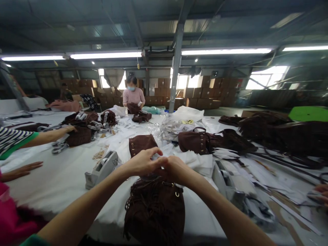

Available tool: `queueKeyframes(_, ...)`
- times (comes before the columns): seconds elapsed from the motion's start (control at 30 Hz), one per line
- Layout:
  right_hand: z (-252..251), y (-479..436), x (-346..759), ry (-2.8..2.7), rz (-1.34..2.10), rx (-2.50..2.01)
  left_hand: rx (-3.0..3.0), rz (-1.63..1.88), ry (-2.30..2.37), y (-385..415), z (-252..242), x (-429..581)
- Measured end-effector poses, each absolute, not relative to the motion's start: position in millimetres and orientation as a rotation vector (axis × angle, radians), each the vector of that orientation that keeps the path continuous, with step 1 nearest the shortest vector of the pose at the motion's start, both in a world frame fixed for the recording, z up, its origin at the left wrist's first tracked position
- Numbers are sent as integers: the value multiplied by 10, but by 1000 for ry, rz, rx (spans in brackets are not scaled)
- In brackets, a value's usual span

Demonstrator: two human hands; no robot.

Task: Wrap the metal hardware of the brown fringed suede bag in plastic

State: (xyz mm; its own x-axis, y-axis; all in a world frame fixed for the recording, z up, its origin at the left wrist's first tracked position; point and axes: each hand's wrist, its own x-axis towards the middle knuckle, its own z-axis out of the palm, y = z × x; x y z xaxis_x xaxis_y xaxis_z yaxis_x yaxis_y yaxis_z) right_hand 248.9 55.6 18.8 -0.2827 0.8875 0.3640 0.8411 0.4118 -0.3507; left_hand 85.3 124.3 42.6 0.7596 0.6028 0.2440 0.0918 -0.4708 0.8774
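Observation:
My left hand (146, 162) and my right hand (176, 168) meet above the top of a dark brown fringed drawstring bag (156, 212). The bag stands at the table's near edge, with gold eyelets on its right side. Both hands have bent fingers drawn together; what lies between them is hidden. Just beyond them lies another brown bag (142, 141) with eyelets. To the left stands a grey tape dispenser (102, 169), to the right a second tape dispenser (227, 182).
More brown bags (194, 141) and a large dark pile (287, 136) lie on the right. White paper sheets (202, 163) and clear plastic (174, 124) cover the middle. A co-worker's arm (48, 136) reaches in from the left. Across the table a person (133, 95) handles a brown bag.

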Motion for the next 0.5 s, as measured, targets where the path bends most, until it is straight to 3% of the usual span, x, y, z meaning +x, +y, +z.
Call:
queueKeyframes(0.1,201,608,2473,-2056,268,-1341,2008,736,507,1207,480,897)
queueKeyframes(0.2,91,674,2445,-1781,451,-1198,1576,996,477,1208,507,982)
queueKeyframes(0.33,-328,717,2547,-1584,523,-1222,1147,1200,472,1384,413,1035)
queueKeyframes(0.5,-861,665,2817,-1433,804,-1327,1034,1255,575,1661,125,997)
